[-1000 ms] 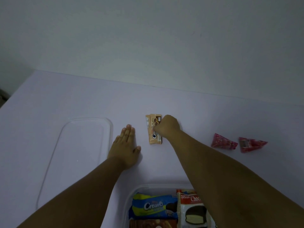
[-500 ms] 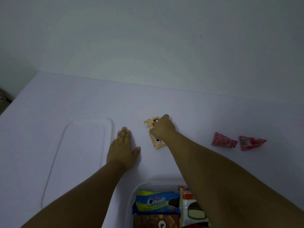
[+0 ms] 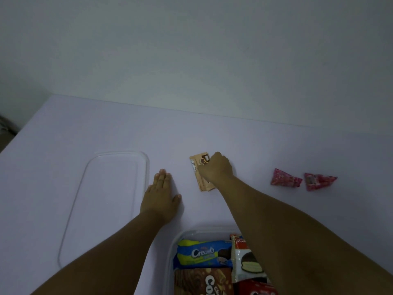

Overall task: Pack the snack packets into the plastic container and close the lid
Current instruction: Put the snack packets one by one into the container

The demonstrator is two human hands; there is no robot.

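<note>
A tan cookie packet [image 3: 197,167] lies on the white table, tilted, with my right hand [image 3: 217,170] closed over its right side and gripping it. My left hand [image 3: 160,194] rests flat on the table left of the packet, fingers together, holding nothing. The clear plastic container [image 3: 172,250] sits at the bottom edge under my right forearm; it holds a blue Cream-O packet [image 3: 202,253], a brown packet [image 3: 202,282] and a white-and-red choco pie packet [image 3: 246,262]. Its clear lid [image 3: 106,201] lies flat at the left.
Two pink triangular candy packets [image 3: 286,178] [image 3: 319,180] lie apart from me at the right. The table's far edge meets a plain wall; its left edge drops away at the far left.
My right hand has closed on the tan packet and turned it a little, its near end swinging right. My left hand has stayed flat. The camera dipped slightly.
</note>
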